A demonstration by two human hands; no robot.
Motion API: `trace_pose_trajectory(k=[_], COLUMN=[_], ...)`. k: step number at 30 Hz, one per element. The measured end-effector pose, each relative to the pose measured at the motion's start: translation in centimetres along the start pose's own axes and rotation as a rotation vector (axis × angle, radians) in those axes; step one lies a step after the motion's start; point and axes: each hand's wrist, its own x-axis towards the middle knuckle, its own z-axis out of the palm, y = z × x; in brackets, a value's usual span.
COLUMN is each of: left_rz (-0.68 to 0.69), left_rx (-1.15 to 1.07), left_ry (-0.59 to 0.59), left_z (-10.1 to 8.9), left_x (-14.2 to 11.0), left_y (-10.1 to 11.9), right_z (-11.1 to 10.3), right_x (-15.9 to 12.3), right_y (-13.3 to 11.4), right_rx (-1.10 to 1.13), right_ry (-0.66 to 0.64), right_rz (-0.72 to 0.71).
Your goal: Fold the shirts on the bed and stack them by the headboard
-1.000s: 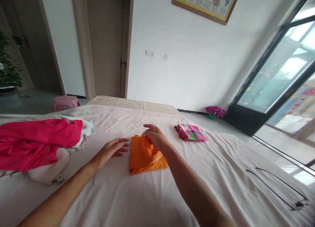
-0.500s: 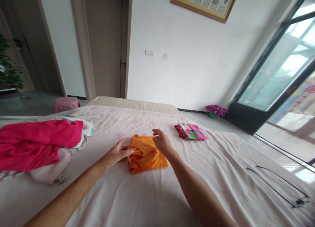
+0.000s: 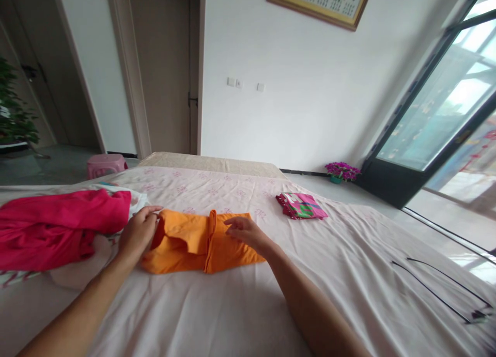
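An orange garment [image 3: 186,243] lies across the middle of the bed, partly folded, with a raised fold running over its centre. At its left end the cloth is lifted into a hollow, and there my left hand [image 3: 140,230] pinches the edge. My right hand [image 3: 248,233] is over the garment's right part with fingers loosely bent and apart, gripping nothing; whether the fingertips touch the cloth I cannot tell. Left of my left hand is a heap of clothes with a crimson garment [image 3: 65,222] on top.
A folded pink patterned garment [image 3: 304,206] lies at the right on the pale bed sheet [image 3: 329,264]. Thin black rods [image 3: 434,290] rest near the right edge. Beyond the bed are a pink stool [image 3: 106,163] and a pot of purple flowers [image 3: 341,171].
My left hand has moved left, drawing the orange garment's left part out, so the cloth is wider and flatter. My right hand has shifted slightly left and down.
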Motion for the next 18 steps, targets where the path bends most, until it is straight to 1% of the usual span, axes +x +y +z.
trace_pose_trajectory(k=[2, 4, 5, 7, 10, 11, 12, 13, 15, 17, 18], left_rz=[0.009, 0.055, 0.1, 0.171, 0.252, 0.288, 0.324, 0.351, 0.368, 0.333, 0.301], left_rx=[0.096, 0.096, 0.077, 0.042, 0.088, 0.123, 0.165, 0.208, 0.285, 0.343, 0.358], left_ry=[-0.005, -0.055, -0.107, -0.284, -0.628, -0.707, -0.743, -0.743, -0.693, -0.643, -0.625], left_z=[-0.5, -0.2, 0.1, 0.9, 1.4, 1.4, 1.3, 1.2, 0.9, 0.7, 0.6], left_x=[-0.1, -0.8, -1.3, -2.2, -3.1, -3.3, -3.5, -3.7, -3.8, -3.4, -3.1], left_y=[-0.1, 0.9, 1.6, 2.9, 4.0, 4.1, 4.2, 4.3, 4.3, 4.1, 3.9], right_z=[0.3, 1.0, 1.6, 2.9, 5.0, 5.6, 6.0, 6.2, 5.9, 4.4, 3.1], right_x=[0.0, -0.4, -0.7, -1.5, -2.4, -2.4, -2.4, -2.2, -1.6, -0.9, -0.7], right_y=[0.5, 0.4, 0.1, -0.9, -2.0, -2.1, -2.1, -2.1, -1.8, -1.6, -1.7], right_rx=[-0.21, -0.403, -0.488, -0.644, -0.825, -0.858, -0.872, -0.866, -0.794, -0.649, -0.546], right_ry=[0.018, 0.02, 0.029, 0.052, 0.064, 0.066, 0.071, 0.08, 0.111, 0.141, 0.16], right_rz=[-0.026, -0.047, -0.06, -0.11, -0.164, -0.156, -0.14, -0.12, -0.093, -0.074, -0.059])
